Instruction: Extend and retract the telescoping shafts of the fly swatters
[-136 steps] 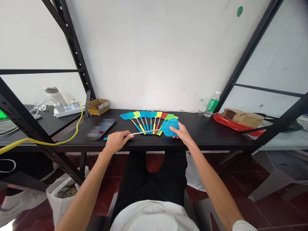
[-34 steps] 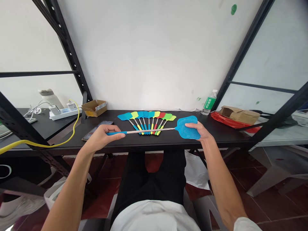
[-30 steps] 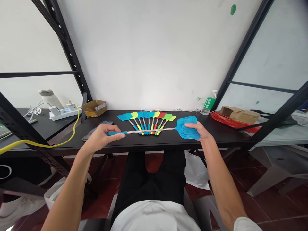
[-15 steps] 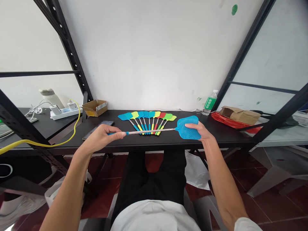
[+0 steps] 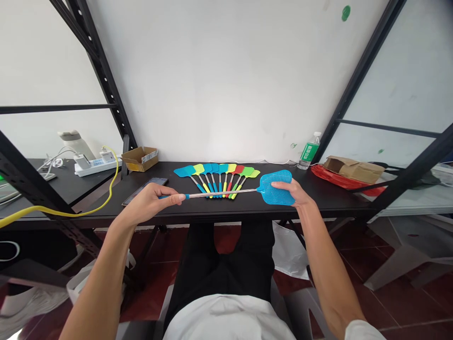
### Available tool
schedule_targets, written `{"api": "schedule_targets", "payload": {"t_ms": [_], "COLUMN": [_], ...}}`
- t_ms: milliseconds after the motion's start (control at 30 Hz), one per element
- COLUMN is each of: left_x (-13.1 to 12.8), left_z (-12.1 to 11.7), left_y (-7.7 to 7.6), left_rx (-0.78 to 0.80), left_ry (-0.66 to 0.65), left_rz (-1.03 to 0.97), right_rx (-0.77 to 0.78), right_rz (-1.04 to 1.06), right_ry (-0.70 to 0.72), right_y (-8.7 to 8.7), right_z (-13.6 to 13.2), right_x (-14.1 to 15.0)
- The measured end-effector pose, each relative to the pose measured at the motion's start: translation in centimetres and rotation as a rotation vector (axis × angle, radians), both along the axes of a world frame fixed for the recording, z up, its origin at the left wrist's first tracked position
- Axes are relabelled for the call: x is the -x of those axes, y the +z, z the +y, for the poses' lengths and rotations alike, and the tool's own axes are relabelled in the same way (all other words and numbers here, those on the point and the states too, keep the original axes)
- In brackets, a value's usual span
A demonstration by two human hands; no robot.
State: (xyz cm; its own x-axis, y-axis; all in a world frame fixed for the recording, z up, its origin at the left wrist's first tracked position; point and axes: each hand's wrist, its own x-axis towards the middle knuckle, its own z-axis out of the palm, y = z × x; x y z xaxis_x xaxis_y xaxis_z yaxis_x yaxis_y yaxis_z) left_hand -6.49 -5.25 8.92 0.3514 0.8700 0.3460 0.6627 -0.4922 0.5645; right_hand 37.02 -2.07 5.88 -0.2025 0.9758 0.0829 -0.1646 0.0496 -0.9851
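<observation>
A blue fly swatter [image 5: 266, 194] is held level above the front of the black table, its metal rod drawn out long. My left hand [image 5: 155, 200] is closed round its blue handle, most of which the fingers hide. My right hand [image 5: 294, 191] pinches the perforated blue head at the other end, thumb on top and the other fingers hidden beneath. Behind the rod, several fly swatters [image 5: 220, 177] in blue, yellow, red and green lie spread like a fan, heads toward the wall and handles toward me.
A phone [image 5: 146, 190] lies beyond my left hand, with an open cardboard box [image 5: 140, 159] behind it. A water bottle [image 5: 309, 151] stands at the wall. Farther right lies a paper bag [image 5: 354, 170] on red plastic. A yellow cable [image 5: 110, 189] crosses the left side near black shelf posts.
Almost nothing differs. Both hands keep the blue swatter stretched in the same place, and the fan of swatters lies as before.
</observation>
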Motion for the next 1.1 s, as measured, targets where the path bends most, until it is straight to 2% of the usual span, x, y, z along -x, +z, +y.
{"api": "schedule_targets", "payload": {"t_ms": [367,633,1100], "left_x": [0.4,0.1,0.3], "left_z": [-0.2,-0.3,-1.1], "left_y": [-0.1,0.5,0.9], "left_rx": [0.181,0.035,-0.046], "left_ry": [0.024,-0.011,0.006], "left_rz": [-0.022,-0.021,-0.001], "right_rx": [-0.025,-0.064,-0.035], "right_rz": [0.004,0.042,0.051], "right_ry": [0.004,-0.001,-0.022], "right_y": [0.4,0.9,1.6], "right_z": [-0.4,-1.0,-1.3], "right_x": [0.4,0.7,1.1]}}
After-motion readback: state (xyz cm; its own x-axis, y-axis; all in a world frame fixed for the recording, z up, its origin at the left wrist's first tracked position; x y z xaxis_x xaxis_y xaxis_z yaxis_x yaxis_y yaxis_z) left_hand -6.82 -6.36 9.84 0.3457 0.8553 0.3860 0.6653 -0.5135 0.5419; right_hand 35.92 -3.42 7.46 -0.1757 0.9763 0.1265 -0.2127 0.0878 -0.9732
